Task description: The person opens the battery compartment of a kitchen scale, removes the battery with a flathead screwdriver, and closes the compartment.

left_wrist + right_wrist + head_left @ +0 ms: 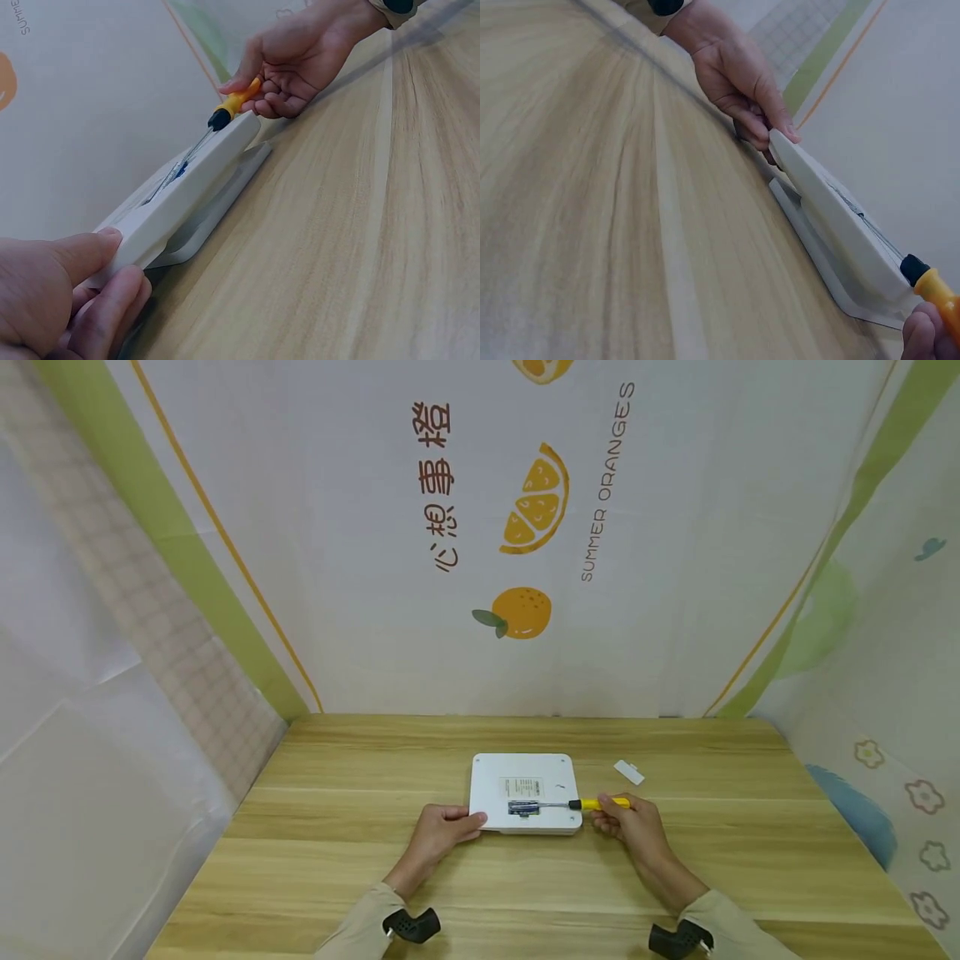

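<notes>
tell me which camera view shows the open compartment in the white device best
The head view: it looks down on the open compartment in the white device, showing its outline, with the screwdriver pointing at it. The left wrist view shows it at a shallow slant, with some blue visible; the right wrist view, only a thin sliver.

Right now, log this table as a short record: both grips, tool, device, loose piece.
Left grip: holds the white device by its near left corner, thumb on top
Right grip: holds a yellow-handled screwdriver
Shaft: extends to the device's open compartment
Loose piece: small, white, on the wooden table, right of the device
</notes>
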The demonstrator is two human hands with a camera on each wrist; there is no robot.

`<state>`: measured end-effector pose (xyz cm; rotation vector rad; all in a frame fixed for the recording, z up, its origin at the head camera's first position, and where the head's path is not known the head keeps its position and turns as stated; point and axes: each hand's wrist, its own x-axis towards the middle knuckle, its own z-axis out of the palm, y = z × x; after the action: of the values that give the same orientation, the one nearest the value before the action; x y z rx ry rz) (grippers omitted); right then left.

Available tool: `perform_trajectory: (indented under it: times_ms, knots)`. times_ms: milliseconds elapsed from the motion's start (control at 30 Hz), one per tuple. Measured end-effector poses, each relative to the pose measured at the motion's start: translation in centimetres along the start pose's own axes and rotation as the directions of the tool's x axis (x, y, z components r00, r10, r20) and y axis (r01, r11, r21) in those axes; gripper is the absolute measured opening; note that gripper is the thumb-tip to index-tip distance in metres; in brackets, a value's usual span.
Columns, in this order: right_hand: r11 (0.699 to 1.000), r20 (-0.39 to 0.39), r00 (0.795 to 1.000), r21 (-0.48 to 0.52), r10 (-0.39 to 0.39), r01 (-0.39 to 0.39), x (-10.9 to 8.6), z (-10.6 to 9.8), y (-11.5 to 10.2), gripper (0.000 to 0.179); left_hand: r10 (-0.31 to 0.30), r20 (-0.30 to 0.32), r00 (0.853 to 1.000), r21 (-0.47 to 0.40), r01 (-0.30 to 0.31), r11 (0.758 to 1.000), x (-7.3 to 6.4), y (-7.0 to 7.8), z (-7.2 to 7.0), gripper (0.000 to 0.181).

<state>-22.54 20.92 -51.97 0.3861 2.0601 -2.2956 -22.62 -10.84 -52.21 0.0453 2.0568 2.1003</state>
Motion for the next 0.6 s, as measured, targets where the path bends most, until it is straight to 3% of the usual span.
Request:
perform_trajectory:
  times_ms: [133, 367, 467, 600]
  knots:
    - [0.999, 0.022, 1.0, 0.034, 0.019, -0.02, 0.1, -0.2, 0.3, 0.029, -0.001, -0.011, 1.0, 0.002, 0.001, 1.0, -0.1, 0.1, 0.2, 0.031]
    - [0.998, -0.005, 0.999, 0.055, 0.033, -0.032, 0.2, -0.4, -0.3, 0.035, 0.005, -0.02, 1.0, -0.018, -0.006, 1.0, 0.0, 0.1, 0.4, 0.031]
    - [0.999, 0.005, 1.0, 0.031, -0.008, 0.008, 0.0, -0.4, -1.0, 0.04, -0.003, -0.029, 1.0, -0.017, 0.003, 1.0, 0.0, 0.0, 0.4, 0.031]
    - [0.983, 0.034, 0.99, -0.126, -0.133, 0.137, -0.5, -0.4, -2.1, 0.041, -0.013, -0.039, 0.999, -0.004, 0.013, 1.0, 0.0, -0.1, 0.3, 0.032]
